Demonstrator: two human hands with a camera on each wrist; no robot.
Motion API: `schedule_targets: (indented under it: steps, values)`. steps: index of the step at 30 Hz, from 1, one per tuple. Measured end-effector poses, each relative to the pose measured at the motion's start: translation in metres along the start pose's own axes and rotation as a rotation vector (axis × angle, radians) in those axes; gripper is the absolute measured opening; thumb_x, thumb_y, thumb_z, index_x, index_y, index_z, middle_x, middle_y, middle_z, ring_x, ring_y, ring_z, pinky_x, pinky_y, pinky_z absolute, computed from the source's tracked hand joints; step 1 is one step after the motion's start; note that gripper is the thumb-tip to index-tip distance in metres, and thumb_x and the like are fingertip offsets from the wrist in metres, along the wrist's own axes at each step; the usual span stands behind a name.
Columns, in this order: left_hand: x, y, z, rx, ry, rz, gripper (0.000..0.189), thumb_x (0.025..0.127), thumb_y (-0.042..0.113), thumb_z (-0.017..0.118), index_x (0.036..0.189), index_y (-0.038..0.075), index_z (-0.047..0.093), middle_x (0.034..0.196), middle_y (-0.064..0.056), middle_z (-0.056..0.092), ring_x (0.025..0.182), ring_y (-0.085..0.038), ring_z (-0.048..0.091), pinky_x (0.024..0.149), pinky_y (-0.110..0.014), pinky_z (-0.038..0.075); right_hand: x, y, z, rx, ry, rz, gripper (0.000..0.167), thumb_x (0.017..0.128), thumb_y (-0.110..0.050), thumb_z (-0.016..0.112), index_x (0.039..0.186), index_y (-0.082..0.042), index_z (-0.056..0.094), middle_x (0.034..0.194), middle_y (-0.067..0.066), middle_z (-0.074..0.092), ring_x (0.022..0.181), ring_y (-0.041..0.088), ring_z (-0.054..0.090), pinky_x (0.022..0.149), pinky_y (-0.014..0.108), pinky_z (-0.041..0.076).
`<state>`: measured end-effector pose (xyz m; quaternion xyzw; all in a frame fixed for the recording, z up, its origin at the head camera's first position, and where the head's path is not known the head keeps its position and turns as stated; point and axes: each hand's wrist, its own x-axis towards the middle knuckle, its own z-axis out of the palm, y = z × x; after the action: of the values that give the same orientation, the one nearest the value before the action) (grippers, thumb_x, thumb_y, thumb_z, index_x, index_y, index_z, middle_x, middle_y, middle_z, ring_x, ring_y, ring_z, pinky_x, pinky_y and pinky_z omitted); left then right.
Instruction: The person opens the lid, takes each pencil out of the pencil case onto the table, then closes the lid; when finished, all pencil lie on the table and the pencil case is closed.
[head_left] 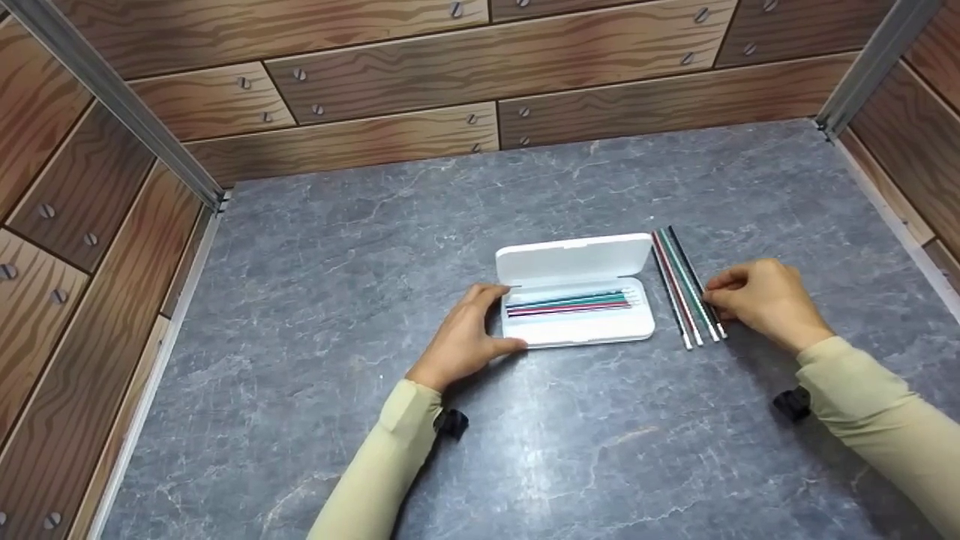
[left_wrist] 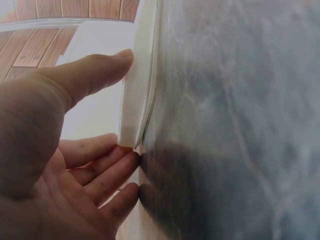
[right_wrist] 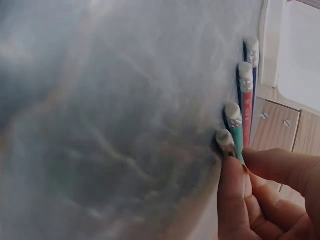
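Note:
An open white pencil case (head_left: 581, 330) lies on the table, its lid (head_left: 574, 260) raised at the back. Several pencils (head_left: 570, 303) with white erasers lie inside along the hinge side. My left hand (head_left: 469, 334) holds the case's left end, thumb at the front edge and fingers round the side. To the right of the case, a black pencil (head_left: 685, 259), a green pencil (right_wrist: 237, 135), a red pencil (right_wrist: 247, 112) and a dark blue pencil (right_wrist: 254, 77) lie side by side. My right hand (head_left: 769, 300) pinches the black pencil near its eraser end.
The grey marbled table (head_left: 360, 262) reaches to wood-patterned walls (head_left: 390, 82) at the back and both sides. Metal posts (head_left: 150, 112) stand at the back corners. A black wrist device (head_left: 451, 424) sits on each sleeve.

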<state>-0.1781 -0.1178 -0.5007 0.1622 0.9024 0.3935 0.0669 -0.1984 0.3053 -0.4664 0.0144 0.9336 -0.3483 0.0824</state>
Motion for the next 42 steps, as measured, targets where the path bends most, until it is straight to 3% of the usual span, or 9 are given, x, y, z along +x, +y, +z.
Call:
schedule_targets:
  steps: [4,8,10,13,15,17,22,29,42]
  values:
    - [0.0,0.0,-0.001,-0.001,-0.006,-0.002,0.087,0.088,0.03,0.098,0.161,0.005,0.057,0.16,-0.012,0.059,0.152,-0.032,0.056,0.135,-0.047,0.043,0.0,-0.014,0.002,-0.048,0.109,-0.129,0.029,0.099,-0.016,0.084,0.119,0.005,0.083,0.107,0.025,0.085,0.076,0.005,0.072,0.065,0.01,0.051]
    - [0.0,0.0,-0.002,-0.004,-0.002,-0.003,0.088,0.088,0.03,0.098,0.161,0.005,0.057,0.16,-0.012,0.059,0.152,-0.031,0.057,0.134,-0.046,0.043,0.002,-0.037,0.016,-0.081,0.19,-0.365,0.022,0.096,-0.013,0.087,0.116,-0.003,0.086,0.108,0.018,0.086,0.09,0.016,0.074,0.079,0.004,0.044]
    - [-0.001,-0.001,-0.001,-0.006,-0.002,-0.002,0.088,0.088,0.03,0.098,0.161,0.005,0.057,0.16,-0.012,0.059,0.152,-0.032,0.057,0.134,-0.046,0.043,0.004,-0.048,0.026,-0.064,0.15,-0.475,0.022,0.095,-0.007,0.087,0.117,-0.004,0.086,0.11,0.016,0.086,0.097,0.025,0.079,0.087,0.009,0.054]
    - [-0.001,-0.001,0.0,-0.01,-0.003,-0.004,0.087,0.088,0.03,0.098,0.16,0.005,0.057,0.16,-0.012,0.059,0.152,-0.032,0.057,0.135,-0.047,0.043,0.009,-0.058,0.042,-0.077,0.049,-0.609,0.024,0.094,-0.001,0.086,0.118,-0.003,0.085,0.113,0.013,0.086,0.102,0.03,0.081,0.094,0.031,0.067]
    - [-0.002,-0.001,0.001,-0.014,-0.007,-0.005,0.087,0.088,0.03,0.098,0.161,0.005,0.057,0.16,-0.012,0.059,0.152,-0.032,0.056,0.135,-0.047,0.042,0.012,-0.061,0.05,-0.124,-0.013,-0.675,0.024,0.095,0.001,0.085,0.119,-0.004,0.085,0.113,0.011,0.085,0.103,0.03,0.081,0.093,0.044,0.068]
    - [-0.002,-0.001,0.002,-0.016,-0.01,-0.009,0.088,0.088,0.03,0.098,0.161,0.005,0.057,0.16,-0.012,0.059,0.152,-0.032,0.056,0.135,-0.047,0.042,0.016,-0.063,0.057,-0.186,-0.058,-0.732,0.024,0.096,0.001,0.084,0.119,-0.003,0.084,0.113,0.011,0.085,0.103,0.03,0.081,0.092,0.05,0.068]
    - [-0.003,-0.001,0.005,-0.016,-0.013,-0.008,0.088,0.088,0.029,0.098,0.161,0.003,0.056,0.159,-0.013,0.06,0.151,-0.033,0.057,0.134,-0.048,0.043,0.018,-0.065,0.066,-0.311,-0.089,-0.8,0.022,0.097,0.003,0.08,0.119,-0.001,0.084,0.112,0.013,0.084,0.104,0.032,0.08,0.093,0.051,0.068]
    - [-0.001,0.0,0.003,-0.016,-0.008,-0.011,0.089,0.087,0.028,0.099,0.161,0.004,0.056,0.16,-0.013,0.059,0.152,-0.032,0.056,0.135,-0.047,0.042,0.018,-0.069,0.074,-0.408,0.027,-0.917,0.013,0.097,0.001,0.081,0.109,-0.003,0.085,0.104,0.012,0.082,0.099,0.031,0.079,0.089,0.049,0.068]
    - [-0.001,0.001,0.001,-0.012,-0.005,-0.01,0.09,0.086,0.028,0.099,0.161,0.004,0.056,0.159,-0.012,0.059,0.151,-0.032,0.057,0.135,-0.046,0.042,0.018,-0.079,0.082,-0.57,0.132,-0.987,0.013,0.093,0.011,0.07,0.095,0.001,0.078,0.095,0.014,0.077,0.092,0.032,0.073,0.082,0.045,0.066]
